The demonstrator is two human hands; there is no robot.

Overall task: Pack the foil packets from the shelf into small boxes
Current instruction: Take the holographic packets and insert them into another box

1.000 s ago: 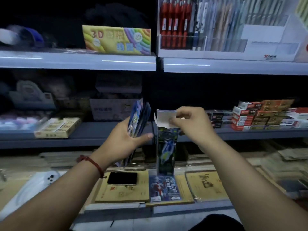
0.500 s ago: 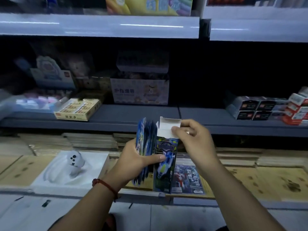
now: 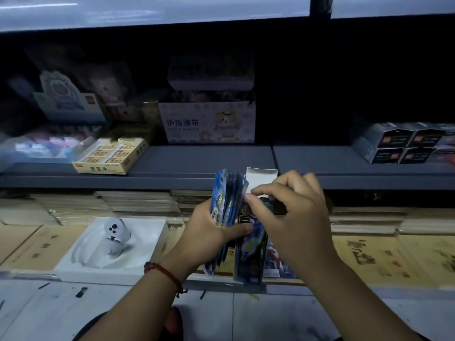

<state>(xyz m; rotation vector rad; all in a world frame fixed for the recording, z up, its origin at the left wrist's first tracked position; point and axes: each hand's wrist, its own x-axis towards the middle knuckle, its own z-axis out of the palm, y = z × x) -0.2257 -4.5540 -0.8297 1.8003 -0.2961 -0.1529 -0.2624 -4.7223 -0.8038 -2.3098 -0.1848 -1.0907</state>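
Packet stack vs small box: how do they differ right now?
The foil packets are a fanned bunch of thin sheets gripped by the left hand. The small box is a single carton, its white flap up and open, and the right hand pinches at its top. Both stand upright and are blue-printed.

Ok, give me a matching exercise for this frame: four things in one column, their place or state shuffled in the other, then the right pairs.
Things:
1. foil packets
2. small box
3. yellow box
4. red cord

Places or states:
A. around the left wrist
B. lying on the grey shelf, left of both hands
C. gripped as a stack in the left hand
D. upright, white top flap open, right hand pinching at its top

Pairs: 1-C, 2-D, 3-B, 4-A
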